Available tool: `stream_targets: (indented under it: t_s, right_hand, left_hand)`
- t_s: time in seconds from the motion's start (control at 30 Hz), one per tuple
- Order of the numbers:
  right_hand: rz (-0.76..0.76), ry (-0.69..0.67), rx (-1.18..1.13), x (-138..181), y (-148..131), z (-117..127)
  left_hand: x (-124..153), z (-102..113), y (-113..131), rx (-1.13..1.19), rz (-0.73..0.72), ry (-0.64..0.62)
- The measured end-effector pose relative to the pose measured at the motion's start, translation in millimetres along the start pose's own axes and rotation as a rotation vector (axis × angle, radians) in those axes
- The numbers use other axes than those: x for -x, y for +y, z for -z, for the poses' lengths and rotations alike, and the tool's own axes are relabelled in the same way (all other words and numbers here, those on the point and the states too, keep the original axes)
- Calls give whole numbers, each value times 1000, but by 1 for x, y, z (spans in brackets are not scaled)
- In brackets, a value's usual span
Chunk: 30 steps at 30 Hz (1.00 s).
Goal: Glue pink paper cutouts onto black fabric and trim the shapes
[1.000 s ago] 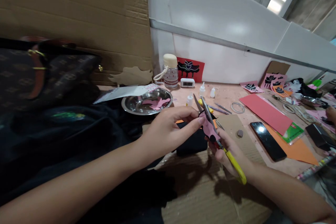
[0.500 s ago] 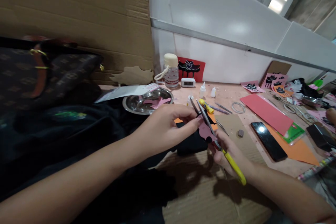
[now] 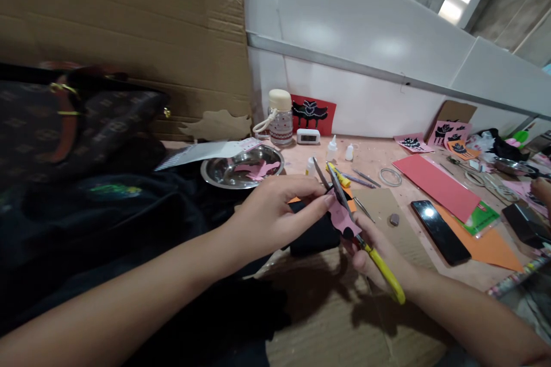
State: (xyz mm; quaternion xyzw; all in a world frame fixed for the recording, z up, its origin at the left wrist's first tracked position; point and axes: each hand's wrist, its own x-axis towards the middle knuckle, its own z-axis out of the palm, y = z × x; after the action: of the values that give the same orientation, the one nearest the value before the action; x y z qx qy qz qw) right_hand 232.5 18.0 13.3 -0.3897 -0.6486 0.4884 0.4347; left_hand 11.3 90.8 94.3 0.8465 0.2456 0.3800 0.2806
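My left hand (image 3: 275,215) pinches a small pink paper cut-out (image 3: 342,219) between thumb and fingers, above the near edge of the table. My right hand (image 3: 381,258) is wrapped round the yellow handles of a pair of scissors (image 3: 344,203). The scissor blades are parted and point up and away, with the pink piece lying against them. A black patch shows on the lower edge of the pink piece. Both hands meet over a black cloth (image 3: 316,235) and a sheet of brown cardboard (image 3: 336,309).
A steel bowl (image 3: 224,169) with pink scraps sits behind my left hand. Small glue bottles (image 3: 331,148), tweezers (image 3: 365,209), a phone (image 3: 439,230), red paper (image 3: 437,184) and orange paper (image 3: 488,243) lie to the right. A dark patterned bag (image 3: 64,120) stands at left. Another person's hand (image 3: 542,188) shows at far right.
The scissor blades have shifted slightly about the pink piece and the piece has turned a little in my left fingers. Both hands stay in the same place.
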Motion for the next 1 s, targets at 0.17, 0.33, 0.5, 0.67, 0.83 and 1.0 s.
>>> stream_targets:
  t_s: [0.17,0.33,0.5,0.67,0.83,1.0]
  right_hand:
    - [-12,4,13,0,-3,0]
    - [-25,34,45,1,-4,-1]
    - [-11,37,38,0,-2,0]
    - [15,54,75,-1,1,2]
    - [9,50,56,-1,2,2]
    - [-6,91,39,0,6,1]
  left_hand:
    - [0,-2,2,-23,12,24]
    - [2,-3,3,-34,15,28]
    - [1,-6,2,-34,21,38]
    - [1,-7,2,-24,42,28]
    - [1,-7,1,7,50,27]
    - [0,-7,1,22,57,31]
